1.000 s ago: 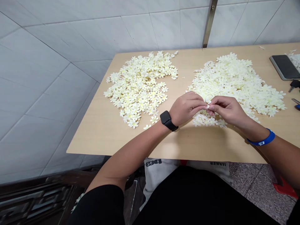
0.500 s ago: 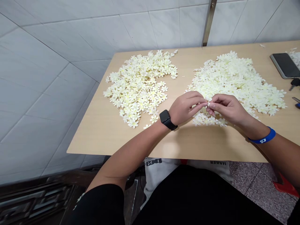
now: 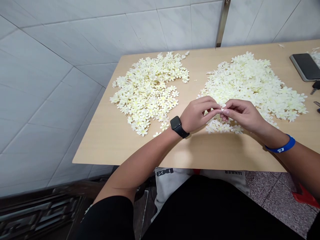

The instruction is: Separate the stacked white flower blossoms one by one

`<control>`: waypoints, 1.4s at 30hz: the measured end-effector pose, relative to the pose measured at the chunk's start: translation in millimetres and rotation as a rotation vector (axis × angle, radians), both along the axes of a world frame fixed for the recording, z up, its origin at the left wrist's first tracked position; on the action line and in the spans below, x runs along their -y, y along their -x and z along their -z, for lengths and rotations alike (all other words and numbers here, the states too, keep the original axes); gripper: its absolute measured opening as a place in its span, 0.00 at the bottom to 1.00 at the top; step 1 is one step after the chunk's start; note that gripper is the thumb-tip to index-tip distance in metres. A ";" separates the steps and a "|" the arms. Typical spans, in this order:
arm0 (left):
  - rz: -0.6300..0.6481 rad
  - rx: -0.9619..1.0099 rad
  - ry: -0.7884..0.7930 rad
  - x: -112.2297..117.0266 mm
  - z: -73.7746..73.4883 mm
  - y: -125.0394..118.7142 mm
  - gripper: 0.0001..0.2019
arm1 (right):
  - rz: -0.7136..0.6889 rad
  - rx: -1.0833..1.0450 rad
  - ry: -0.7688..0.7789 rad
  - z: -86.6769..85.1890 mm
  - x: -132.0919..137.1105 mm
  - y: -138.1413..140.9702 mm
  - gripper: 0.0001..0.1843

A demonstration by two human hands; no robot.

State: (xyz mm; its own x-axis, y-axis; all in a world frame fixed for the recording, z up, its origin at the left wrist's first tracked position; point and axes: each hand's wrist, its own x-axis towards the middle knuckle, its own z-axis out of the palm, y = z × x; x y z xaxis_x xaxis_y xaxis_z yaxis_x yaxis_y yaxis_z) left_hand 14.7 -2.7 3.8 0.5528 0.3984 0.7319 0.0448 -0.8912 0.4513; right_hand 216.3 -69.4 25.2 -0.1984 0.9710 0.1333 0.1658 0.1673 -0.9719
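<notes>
Both my hands meet over the front edge of the right heap of white fabric flowers (image 3: 252,86). My left hand (image 3: 197,113), with a black watch on its wrist, pinches a small white flower piece (image 3: 222,108) from the left. My right hand (image 3: 241,115), with a blue wristband, pinches the same piece from the right. A second heap of cream flowers with yellow centres (image 3: 150,91) lies to the left, beyond my left wrist.
The wooden table (image 3: 112,140) stands against a white tiled wall, and its left edge drops off to a tiled floor. A dark phone (image 3: 305,66) and keys (image 3: 315,87) lie at the far right. A metal strip (image 3: 222,23) runs up the wall behind.
Both hands stay pinched together on the flower piece with only slight finger shifts. The view has drifted a little.
</notes>
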 end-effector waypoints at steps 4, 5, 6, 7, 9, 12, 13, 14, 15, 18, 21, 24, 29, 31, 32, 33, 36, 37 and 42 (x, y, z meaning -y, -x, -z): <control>-0.011 -0.002 0.018 2.6 -2.5 -0.5 0.10 | 0.004 0.001 0.009 0.1 0.5 -0.1 0.17; -0.024 -0.005 0.022 2.9 -3.5 -0.3 0.09 | 0.007 0.004 0.011 -0.2 0.7 0.0 0.17; -0.042 -0.009 0.028 2.9 -4.6 0.2 0.08 | 0.013 0.007 0.012 -0.4 0.8 0.1 0.17; -0.071 -0.010 0.036 2.4 -5.9 1.2 0.08 | 0.018 0.010 0.014 -0.5 0.8 0.2 0.16; -0.167 -0.005 0.046 -0.1 -8.6 4.3 0.07 | 0.039 0.015 0.016 -0.1 0.0 -0.1 0.15; -0.322 -0.020 0.034 -5.7 -10.7 9.6 0.06 | 0.100 -0.005 0.003 3.1 -2.9 -1.3 0.14; -0.341 -0.049 0.025 -7.2 -10.4 10.7 0.06 | 0.129 -0.018 -0.002 4.5 -4.1 -1.8 0.14; -0.334 -0.095 0.014 -8.3 -9.5 11.1 0.05 | 0.161 -0.030 -0.007 5.9 -5.2 -2.2 0.14; -0.309 -0.151 0.006 -8.9 -8.2 10.8 0.05 | 0.191 -0.040 -0.011 7.0 -6.2 -2.5 0.14; -0.197 -0.313 0.013 -7.7 -3.2 7.6 0.01 | 0.245 -0.052 -0.020 8.7 -7.9 -2.7 0.14; -0.152 -0.291 0.039 -5.1 -0.4 4.8 0.08 | 0.220 -0.047 -0.028 8.4 -7.8 -1.9 0.14; -0.141 -0.157 0.025 -3.3 0.2 3.5 0.11 | 0.157 -0.029 -0.026 6.6 -6.5 -0.2 0.15; -0.041 -0.074 0.072 -0.5 2.6 -1.0 0.15 | 0.079 0.022 -0.016 2.2 -4.0 1.4 0.17; -0.035 -0.057 0.123 1.1 3.4 -3.1 0.15 | 0.073 0.024 -0.009 1.5 -3.6 1.2 0.17; -0.038 -0.048 0.140 1.8 3.5 -3.8 0.15 | 0.072 0.021 -0.005 1.5 -3.4 1.0 0.17; -0.041 -0.041 0.151 2.4 3.4 -4.4 0.15 | 0.071 0.017 -0.003 1.7 -3.3 0.8 0.17; -0.039 -0.031 0.161 3.3 2.3 -4.5 0.14 | 0.062 -0.001 -0.001 2.3 -3.0 0.5 0.18; -0.035 -0.025 0.160 3.3 1.8 -4.2 0.14 | 0.058 -0.009 0.000 2.3 -2.8 0.6 0.18; -0.012 -0.009 0.174 2.2 0.7 -2.0 0.12 | 0.044 -0.028 0.008 1.1 -1.8 1.3 0.18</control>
State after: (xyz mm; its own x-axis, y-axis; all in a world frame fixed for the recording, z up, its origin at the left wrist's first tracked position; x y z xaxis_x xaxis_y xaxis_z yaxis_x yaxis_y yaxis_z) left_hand 16.7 -4.9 3.1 0.5532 0.5251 0.6467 0.0597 -0.7993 0.5980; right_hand 215.0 -67.5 24.1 -0.1522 0.9797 0.1301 0.1451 0.1524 -0.9776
